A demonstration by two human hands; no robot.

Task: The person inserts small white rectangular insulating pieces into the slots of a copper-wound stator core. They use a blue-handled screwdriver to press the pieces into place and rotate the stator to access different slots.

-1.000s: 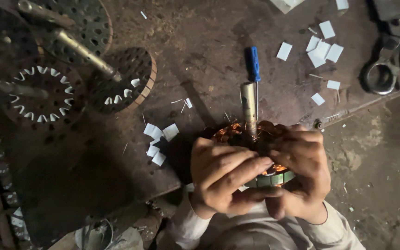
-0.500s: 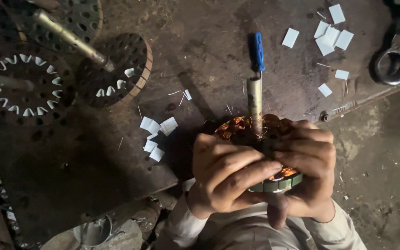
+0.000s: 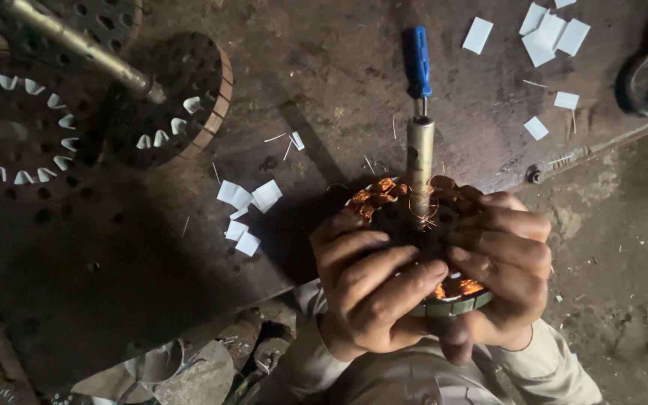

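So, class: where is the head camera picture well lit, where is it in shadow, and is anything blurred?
Head view: light falls on both hands, left hand and right hand, and on the copper-wound stator; the workbench at lower left sinks into deep shadow; white paper slips glare slightly; no obvious motion blur.

We note the stator (image 3: 414, 217): shiny copper wire coils, glossy orange-brown, on a dull grey metal core. Its shaft (image 3: 419, 161) reads as tarnished, matt metal. The screwdriver handle (image 3: 420, 64) looks like smooth blue plastic. We log the counter (image 3: 324, 82) as dark, rough, stained metal. The white slips (image 3: 249, 199) look like matt paper. The sleeve (image 3: 541, 367) is beige cloth.
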